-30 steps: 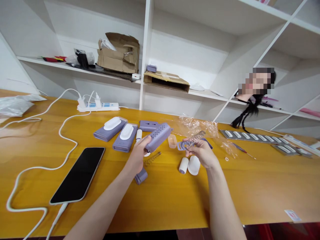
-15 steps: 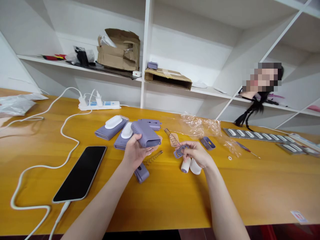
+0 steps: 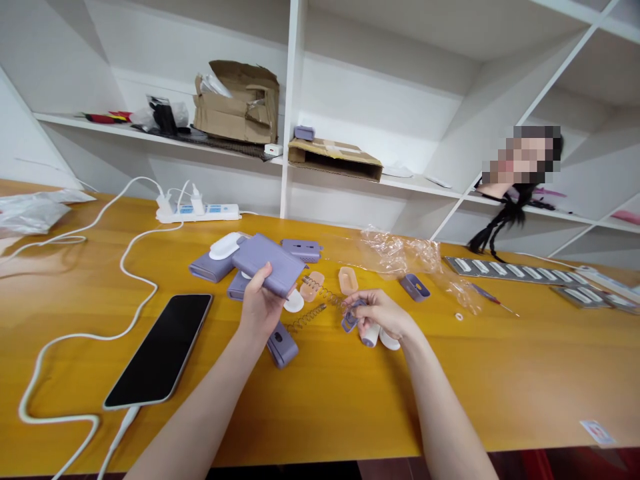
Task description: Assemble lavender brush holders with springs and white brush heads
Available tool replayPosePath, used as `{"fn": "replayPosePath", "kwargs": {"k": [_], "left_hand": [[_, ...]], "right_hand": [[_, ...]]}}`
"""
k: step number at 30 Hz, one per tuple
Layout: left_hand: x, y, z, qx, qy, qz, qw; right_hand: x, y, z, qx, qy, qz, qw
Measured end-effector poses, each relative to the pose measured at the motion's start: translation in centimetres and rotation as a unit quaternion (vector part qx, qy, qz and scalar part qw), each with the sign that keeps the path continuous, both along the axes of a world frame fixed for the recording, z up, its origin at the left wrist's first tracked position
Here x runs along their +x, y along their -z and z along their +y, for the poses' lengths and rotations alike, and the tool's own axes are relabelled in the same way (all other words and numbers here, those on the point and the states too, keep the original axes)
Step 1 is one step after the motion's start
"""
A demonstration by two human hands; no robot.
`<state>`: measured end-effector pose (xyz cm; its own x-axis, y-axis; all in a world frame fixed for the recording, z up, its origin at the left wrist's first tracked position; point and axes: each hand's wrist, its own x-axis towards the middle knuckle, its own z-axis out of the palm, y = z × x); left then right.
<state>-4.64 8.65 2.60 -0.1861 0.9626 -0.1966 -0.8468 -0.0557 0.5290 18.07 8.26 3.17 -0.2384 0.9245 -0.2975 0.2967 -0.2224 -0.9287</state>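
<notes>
My left hand [image 3: 261, 308] grips a flat purple plastic housing [image 3: 270, 261], tilted above the table. In my right hand [image 3: 385, 315] is a small purple plastic frame [image 3: 349, 321], pinched between the fingers. A coil spring [image 3: 327, 293] stretches from that frame toward the housing, apart from its open end as far as I can see. Below lies a purple part [image 3: 283, 348] with a second coil spring [image 3: 306, 319]. A white cylindrical piece [image 3: 370, 335] rests under my right hand, and a white oval piece [image 3: 294, 301] lies beside my left fingers.
Purple housings [image 3: 213, 265] with white oval pieces lie left. Peach trays [image 3: 348, 281], a purple cap [image 3: 415, 287], clear plastic wrap [image 3: 395, 250] and a screwdriver [image 3: 487, 295] sit at the right. A phone [image 3: 160, 350] is plugged into a white cable at the left.
My left hand has turned the housing so its broad face shows and its open end points lower right. My right hand has moved slightly left, bringing the frame and spring nearer the housing.
</notes>
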Motion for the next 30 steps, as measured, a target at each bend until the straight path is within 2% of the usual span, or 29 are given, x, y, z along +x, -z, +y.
{"fn": "replayPosePath", "kwargs": {"k": [13, 20, 30], "left_hand": [[0.9, 0.6, -0.5, 0.037, 0.028, 0.002, 0.999], [3.0, 1.1, -1.6, 0.032, 0.073, 0.044, 0.996], [4.5, 1.7, -2.3, 0.01, 0.123, 0.046, 0.991]], "right_hand": [[-0.6, 0.2, 0.0, -0.023, 0.005, 0.022, 0.999], [-0.9, 0.3, -0.1, -0.035, -0.022, 0.052, 0.998], [-1.9, -0.3, -0.5, -0.036, -0.063, 0.117, 0.99]]}}
